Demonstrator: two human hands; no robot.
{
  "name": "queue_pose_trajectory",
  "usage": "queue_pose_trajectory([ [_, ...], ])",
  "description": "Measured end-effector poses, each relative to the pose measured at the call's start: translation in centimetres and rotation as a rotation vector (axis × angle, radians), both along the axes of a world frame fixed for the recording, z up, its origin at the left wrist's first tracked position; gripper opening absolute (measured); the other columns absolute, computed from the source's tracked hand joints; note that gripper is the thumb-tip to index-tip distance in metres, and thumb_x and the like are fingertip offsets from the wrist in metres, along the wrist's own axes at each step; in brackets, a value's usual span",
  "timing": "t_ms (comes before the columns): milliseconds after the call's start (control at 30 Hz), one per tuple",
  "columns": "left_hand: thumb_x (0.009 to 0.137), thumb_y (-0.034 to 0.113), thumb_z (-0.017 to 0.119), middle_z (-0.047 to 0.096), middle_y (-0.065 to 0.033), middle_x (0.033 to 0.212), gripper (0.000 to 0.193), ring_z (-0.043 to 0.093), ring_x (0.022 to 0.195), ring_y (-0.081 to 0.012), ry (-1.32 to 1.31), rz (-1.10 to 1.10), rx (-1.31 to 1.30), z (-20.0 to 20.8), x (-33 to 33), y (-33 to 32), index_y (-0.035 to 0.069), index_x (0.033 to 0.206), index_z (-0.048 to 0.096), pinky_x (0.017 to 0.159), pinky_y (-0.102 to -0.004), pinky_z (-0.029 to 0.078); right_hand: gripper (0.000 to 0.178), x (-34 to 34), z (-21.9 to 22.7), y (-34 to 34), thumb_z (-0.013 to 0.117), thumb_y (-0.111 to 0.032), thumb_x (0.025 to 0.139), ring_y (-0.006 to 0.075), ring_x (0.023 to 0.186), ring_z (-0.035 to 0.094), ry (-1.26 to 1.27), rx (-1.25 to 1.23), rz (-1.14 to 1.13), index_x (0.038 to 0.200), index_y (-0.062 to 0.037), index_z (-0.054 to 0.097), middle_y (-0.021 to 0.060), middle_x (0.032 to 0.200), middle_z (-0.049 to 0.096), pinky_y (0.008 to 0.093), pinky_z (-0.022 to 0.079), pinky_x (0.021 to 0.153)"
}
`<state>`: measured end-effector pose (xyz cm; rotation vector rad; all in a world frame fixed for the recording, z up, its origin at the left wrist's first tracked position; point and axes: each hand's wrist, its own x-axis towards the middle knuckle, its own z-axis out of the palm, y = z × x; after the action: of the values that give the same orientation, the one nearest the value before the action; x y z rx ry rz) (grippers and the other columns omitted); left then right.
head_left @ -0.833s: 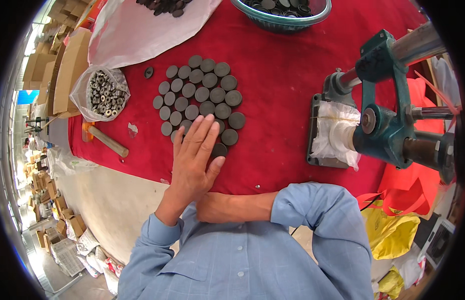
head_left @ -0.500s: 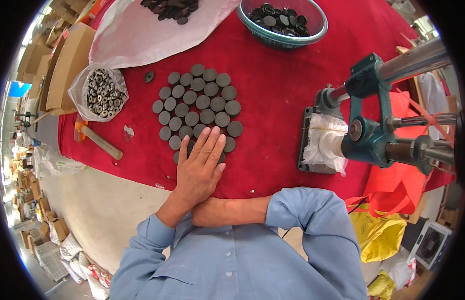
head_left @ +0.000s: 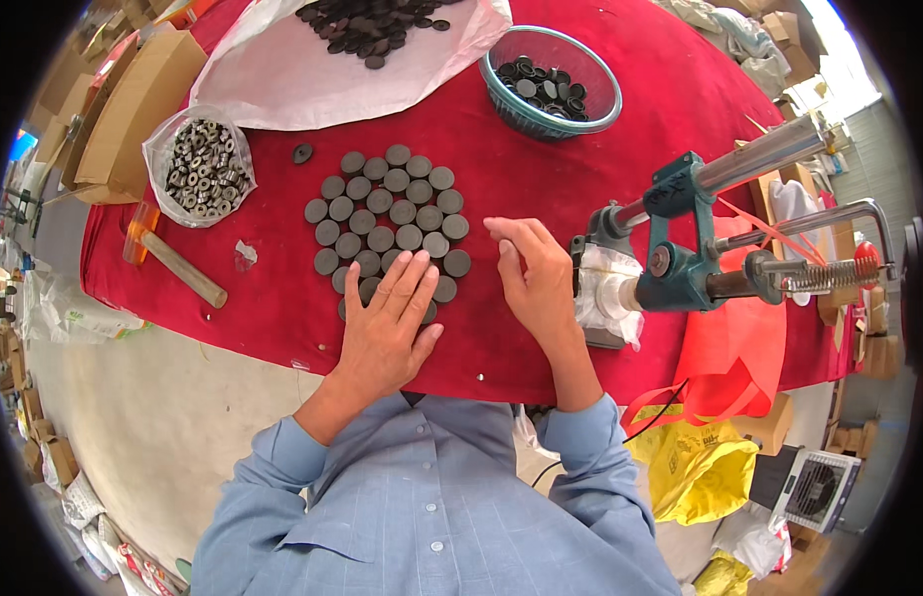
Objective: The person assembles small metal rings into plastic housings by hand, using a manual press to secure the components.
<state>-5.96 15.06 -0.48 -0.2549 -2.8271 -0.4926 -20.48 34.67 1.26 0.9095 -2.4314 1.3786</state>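
Many dark grey round discs (head_left: 403, 213) lie flat in a tight cluster on the red cloth (head_left: 521, 189). My left hand (head_left: 385, 323) rests over the near edge of this cluster, palm down with fingers stretched out, hiding some discs beneath. Right of the discs, my right hand (head_left: 539, 283) is held above the cloth with curved fingers, the thumb apart from the index finger and nothing visible between them. Beside it stands a green lever press (head_left: 682, 243), its base partly wrapped in white plastic. A single dark disc with a central knob (head_left: 302, 153) lies apart, beyond the cluster.
A clear bowl (head_left: 551, 124) of black round parts stands at the far side, near a white sheet (head_left: 283, 89) heaped with black parts. At the left are a bag of metal rings (head_left: 205, 169), a hammer (head_left: 183, 270) and cardboard boxes (head_left: 143, 109). A red bag (head_left: 734, 348) hangs below the press.
My right hand has come out from under the left wrist and moved right, toward the press. The left hand stays on the discs. The whole view has shifted slightly.
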Motion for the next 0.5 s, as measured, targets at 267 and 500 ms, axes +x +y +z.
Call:
queue_pose_trajectory([
  [267, 0.100, 0.035, 0.073, 0.050, -0.0092, 0.168, 0.063, 0.040, 0.159, -0.0277, -0.015, 0.016, -0.089, -0.8, -2.2, -1.0, 0.005, 0.154, 0.059, 0.124, -0.0750, 0.019, 0.054, 0.1, -3.3, -1.2, 0.066, 0.008, 0.084, 0.0311, 0.100, 0.069, 0.285, 0.338, 0.036, 0.134, -0.0114, 0.075, 0.0131, 0.120, 0.069, 0.0443, 0.058, 0.085],
  [500, 0.095, 0.035, 0.075, 0.051, -0.0094, 0.167, 0.066, 0.042, 0.158, -0.0292, 0.011, 0.049, -0.090, -0.5, -1.8, -1.8, 0.008, 0.153, 0.059, 0.123, -0.0741, 0.021, 0.066, 0.6, -3.7, -3.2, 0.070, 0.003, 0.077, 0.0310, 0.111, 0.066, 0.338, 0.405, 0.005, 0.141, -0.0152, 0.070, 0.0096, 0.130, 0.065, 0.0451, 0.051, 0.091],
])
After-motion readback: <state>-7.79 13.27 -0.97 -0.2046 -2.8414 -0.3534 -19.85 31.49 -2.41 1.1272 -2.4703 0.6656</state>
